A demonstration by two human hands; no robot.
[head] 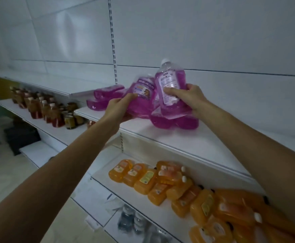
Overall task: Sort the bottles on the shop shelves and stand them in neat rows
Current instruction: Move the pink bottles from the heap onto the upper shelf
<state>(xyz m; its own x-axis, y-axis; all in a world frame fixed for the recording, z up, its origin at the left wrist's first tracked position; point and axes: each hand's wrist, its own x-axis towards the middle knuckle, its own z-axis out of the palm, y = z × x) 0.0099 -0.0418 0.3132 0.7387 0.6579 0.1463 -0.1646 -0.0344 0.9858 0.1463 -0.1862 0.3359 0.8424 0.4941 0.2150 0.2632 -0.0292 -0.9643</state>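
Both hands were closed on purple bottles above the white upper shelf (187, 137). The right hand (189, 99) gripped an upright purple bottle (171, 88), white cap uppermost, held over two more lying purple bottles (174, 121). The left hand (118, 106) clasped a tilted, motion-blurred purple bottle (141, 97) just beside it. Further purple bottles (103, 97) lay flat behind. Orange bottles (178, 188) lay jumbled on the lower shelf (118, 199); brown bottles (43, 109) stood on the left-hand shelf (20, 112).

White panel wall (213, 32) with slotted upright (112, 41) — white shelves (160, 130), pale floor (4, 174) — dim light.
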